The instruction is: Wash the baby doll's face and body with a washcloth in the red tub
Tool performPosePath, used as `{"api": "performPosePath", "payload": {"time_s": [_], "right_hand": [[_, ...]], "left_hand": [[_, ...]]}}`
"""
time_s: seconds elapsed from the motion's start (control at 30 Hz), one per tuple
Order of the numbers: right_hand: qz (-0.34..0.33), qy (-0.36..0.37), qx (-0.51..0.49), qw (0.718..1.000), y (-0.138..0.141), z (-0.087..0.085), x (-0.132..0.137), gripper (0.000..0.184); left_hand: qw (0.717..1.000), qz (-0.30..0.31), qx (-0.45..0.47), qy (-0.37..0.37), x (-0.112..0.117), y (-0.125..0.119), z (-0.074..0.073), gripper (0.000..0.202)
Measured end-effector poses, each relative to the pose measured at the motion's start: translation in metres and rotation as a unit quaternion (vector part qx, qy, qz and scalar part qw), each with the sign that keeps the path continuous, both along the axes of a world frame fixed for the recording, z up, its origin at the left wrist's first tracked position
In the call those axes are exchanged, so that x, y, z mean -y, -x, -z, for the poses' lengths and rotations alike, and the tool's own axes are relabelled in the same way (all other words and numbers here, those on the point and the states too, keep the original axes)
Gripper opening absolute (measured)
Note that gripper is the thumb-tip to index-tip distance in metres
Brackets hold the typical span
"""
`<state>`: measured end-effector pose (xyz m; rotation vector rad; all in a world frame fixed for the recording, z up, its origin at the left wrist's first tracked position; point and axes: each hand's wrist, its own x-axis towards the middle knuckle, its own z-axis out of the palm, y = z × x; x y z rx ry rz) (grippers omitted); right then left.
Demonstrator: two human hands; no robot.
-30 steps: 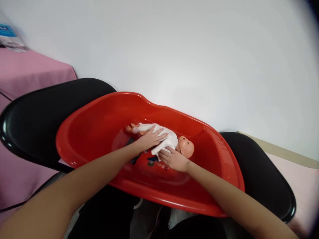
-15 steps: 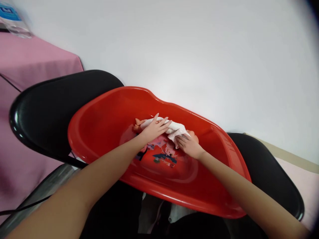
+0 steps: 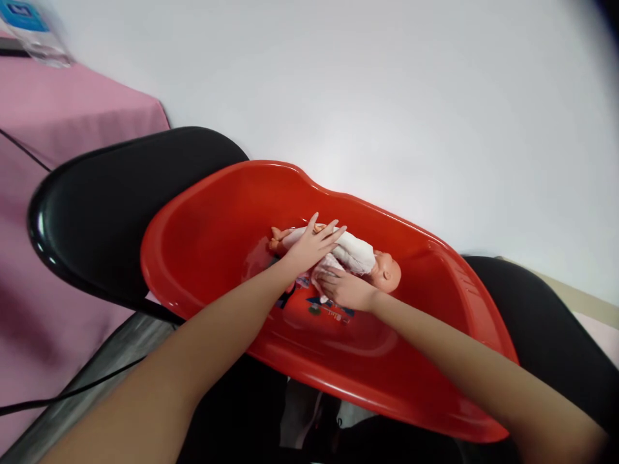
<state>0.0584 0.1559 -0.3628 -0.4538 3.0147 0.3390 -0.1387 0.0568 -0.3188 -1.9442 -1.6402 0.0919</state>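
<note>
A baby doll [image 3: 355, 250] in white clothes lies on its back in a red baby bathtub [image 3: 193, 245], its head to the right and its bare feet to the left. My left hand [image 3: 314, 246] rests across the doll's lower body with the fingers spread. Beside the doll's near side, my right hand [image 3: 345, 287] has its fingers closed on a pale pink-white cloth [image 3: 327, 265], partly covered by the hand. Dark and pink printed pictures show on the tub's floor below the cloth.
The tub sits across two black chairs [image 3: 126, 200], one on either side. A pink-covered table [image 3: 87, 96] with a clear plastic bottle [image 3: 43, 45] stands at the left. Behind the tub rises a white wall [image 3: 387, 96]. A black cable [image 3: 72, 390] runs at lower left.
My right hand has moved left with the cloth, from the doll's upper chest down toward its middle, uncovering the head. The left hand stays on the doll. The view has shifted slightly.
</note>
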Motion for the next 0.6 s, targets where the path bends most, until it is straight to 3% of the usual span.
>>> {"api": "performPosePath", "payload": {"time_s": [0.13,0.23,0.3,0.37,0.47,0.6], "right_hand": [[0.104,0.051,-0.011,0.993,0.070,0.033,0.007,0.045],[0.195,0.083,-0.067,0.975,0.089,0.053,-0.011,0.050],[0.201,0.077,-0.063,0.974,0.079,0.060,-0.024,0.050],[0.166,0.037,-0.023,0.985,0.056,0.061,-0.034,0.046],[0.136,-0.006,0.019,0.990,0.009,0.056,-0.042,0.039],[0.136,0.017,0.032,0.990,-0.049,0.043,-0.049,0.040]], "left_hand": [[1.000,-0.012,0.019,0.012,0.000,-0.003,-0.003,0.046],[0.999,-0.011,0.041,0.008,-0.001,-0.005,-0.004,0.046],[0.998,-0.007,0.054,0.011,-0.001,-0.005,-0.004,0.048],[0.998,-0.004,0.064,0.015,-0.001,-0.004,-0.004,0.050],[0.996,0.007,0.090,0.018,0.000,-0.003,-0.004,0.052],[0.993,0.023,0.115,0.018,0.001,-0.002,-0.004,0.054]]}}
